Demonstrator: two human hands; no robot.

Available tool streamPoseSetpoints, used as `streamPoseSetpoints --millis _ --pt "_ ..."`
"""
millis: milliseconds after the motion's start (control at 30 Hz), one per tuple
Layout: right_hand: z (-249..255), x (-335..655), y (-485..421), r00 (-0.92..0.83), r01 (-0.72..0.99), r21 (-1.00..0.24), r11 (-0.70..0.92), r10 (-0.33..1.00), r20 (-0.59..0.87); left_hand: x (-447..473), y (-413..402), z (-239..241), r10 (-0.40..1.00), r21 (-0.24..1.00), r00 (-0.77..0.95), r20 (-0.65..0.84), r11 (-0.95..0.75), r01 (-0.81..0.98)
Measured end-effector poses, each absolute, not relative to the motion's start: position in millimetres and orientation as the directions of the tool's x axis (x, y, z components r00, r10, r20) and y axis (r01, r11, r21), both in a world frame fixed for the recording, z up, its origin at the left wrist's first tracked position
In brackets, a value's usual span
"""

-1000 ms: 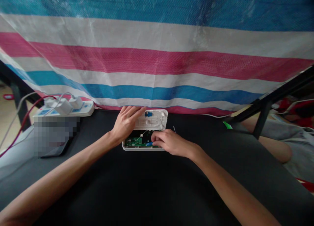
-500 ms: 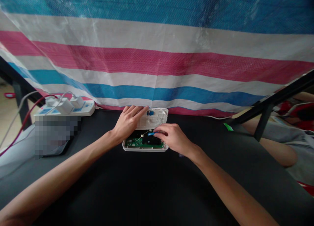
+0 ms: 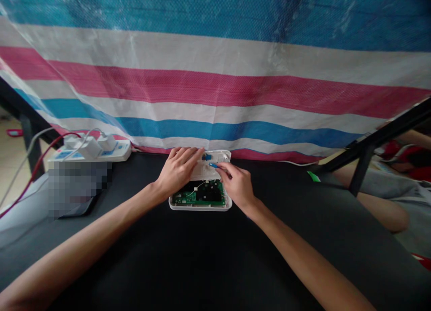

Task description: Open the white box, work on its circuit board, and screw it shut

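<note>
The white plastic casing base (image 3: 200, 208) lies on the black table with its inside facing up. A green circuit board (image 3: 182, 197) with a black plate and a thin white wire sits in it. Behind the base is the white cover (image 3: 202, 172), inner side showing, with a blue part (image 3: 208, 157) on it. My left hand (image 3: 178, 169) is draped over the cover's left side, fingers at its far edge, thumb hidden. Between thumb and fingers, my right hand (image 3: 237, 183) pinches a small slim blue piece (image 3: 213, 165) above the cover; its exact kind is unclear.
A white power strip (image 3: 117, 151) with plugs and cables stands at the back left, near a partly blurred dark flat object (image 3: 81, 207). A striped plastic sheet (image 3: 215, 91) hangs behind the table. At right lie a green scrap (image 3: 314, 176) and, beyond the frame, a person's leg (image 3: 380, 210).
My right hand has lifted the blue piece away from the circuit board, up and slightly right, to over the cover. My left hand stays on the cover.
</note>
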State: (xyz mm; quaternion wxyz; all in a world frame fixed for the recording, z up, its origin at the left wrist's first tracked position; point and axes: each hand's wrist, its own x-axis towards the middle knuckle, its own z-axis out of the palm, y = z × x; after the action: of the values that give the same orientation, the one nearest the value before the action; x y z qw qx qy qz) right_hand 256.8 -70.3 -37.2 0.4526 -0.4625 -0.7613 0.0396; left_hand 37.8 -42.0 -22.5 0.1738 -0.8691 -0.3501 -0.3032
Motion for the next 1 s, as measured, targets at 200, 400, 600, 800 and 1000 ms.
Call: streamPoseSetpoints --millis 200,400,600,800,1000 --pt "-38.2 257.5 -69.2 -0.070 0.660 -0.526 0.536 0.741 0.668 41.8 -43.6 -25.0 0.493 -0.104 0.557 0.669 -0.679 0.726" --pt "-38.3 258.8 -66.2 -0.055 0.678 -0.539 0.499 0.766 0.640 41.4 -42.5 -26.5 0.488 -0.104 0.559 0.670 -0.684 0.722" --pt "-40.6 261.9 -62.8 -0.139 0.775 -0.359 0.521 0.694 0.707 41.4 -43.3 -25.8 0.490 -0.095 0.557 0.670 -0.688 0.720" --pt "-37.7 264.4 -59.7 -0.306 0.886 0.003 0.464 0.579 0.755 41.9 -43.5 -26.5 0.489 -0.084 0.550 0.677 -0.691 0.718" --pt "-40.0 262.8 -58.4 -0.356 0.869 0.091 0.486 0.487 0.797 42.5 -43.2 -27.2 0.485 -0.092 0.547 0.682 -0.685 0.723"
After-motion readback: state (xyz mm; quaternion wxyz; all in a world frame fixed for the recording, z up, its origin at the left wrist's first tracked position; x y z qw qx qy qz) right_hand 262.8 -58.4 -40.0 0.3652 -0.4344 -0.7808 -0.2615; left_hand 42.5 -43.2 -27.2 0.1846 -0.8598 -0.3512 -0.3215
